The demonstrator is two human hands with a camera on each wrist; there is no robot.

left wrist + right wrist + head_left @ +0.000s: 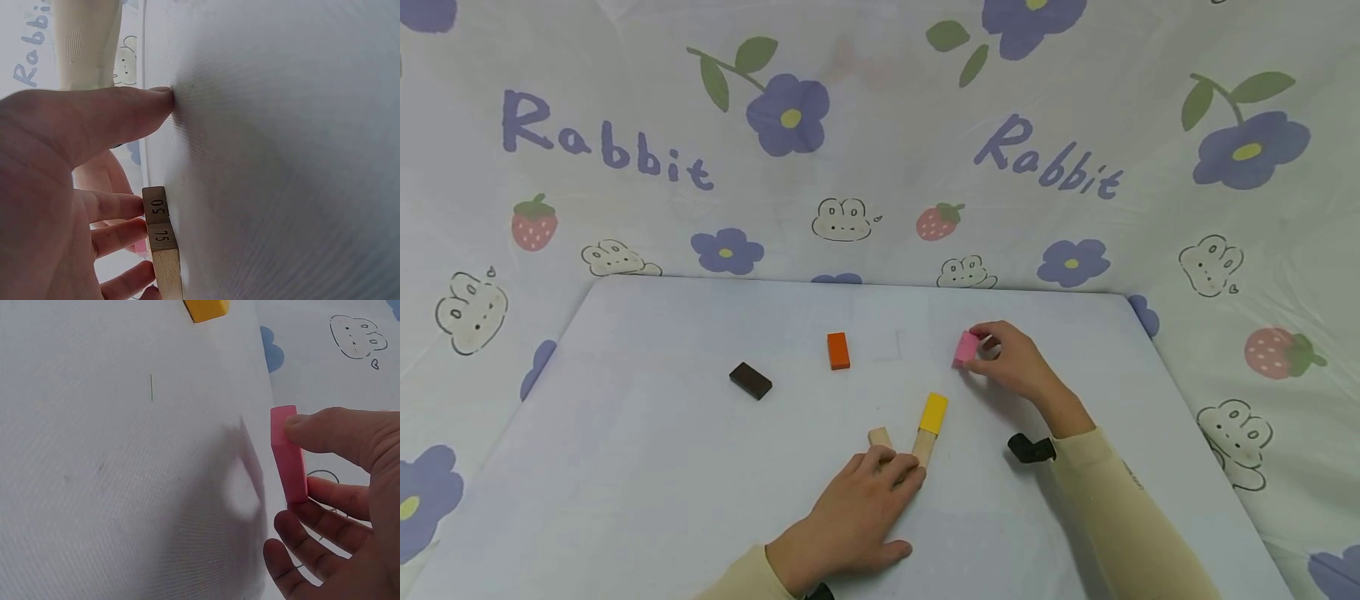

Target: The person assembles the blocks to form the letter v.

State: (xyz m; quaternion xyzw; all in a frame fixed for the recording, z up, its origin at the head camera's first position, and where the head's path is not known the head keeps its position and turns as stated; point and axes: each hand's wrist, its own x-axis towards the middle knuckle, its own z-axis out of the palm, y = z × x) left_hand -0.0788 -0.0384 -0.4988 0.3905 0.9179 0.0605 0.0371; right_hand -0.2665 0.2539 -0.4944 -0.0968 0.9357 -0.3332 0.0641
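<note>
- While the right hand (1013,360) pinches a smooth pink block (289,465) over the right side of the worktop (625,475), the left hand (859,515) touches wooden pieces (167,274) printed 50 and 75, fingers extended.
- Yellow block (934,412) at one wooden piece's far end.
- Orange block (838,352) and dark brown block (749,380) farther left, apart.
- White worktop; behind it, pale cloth (887,150) with purple flowers (765,108).

there are four coloured blocks (964,350) (838,351) (750,381) (934,413), at least two wooden blocks (878,436) (924,448) and two hands (859,515) (1015,364).
</note>
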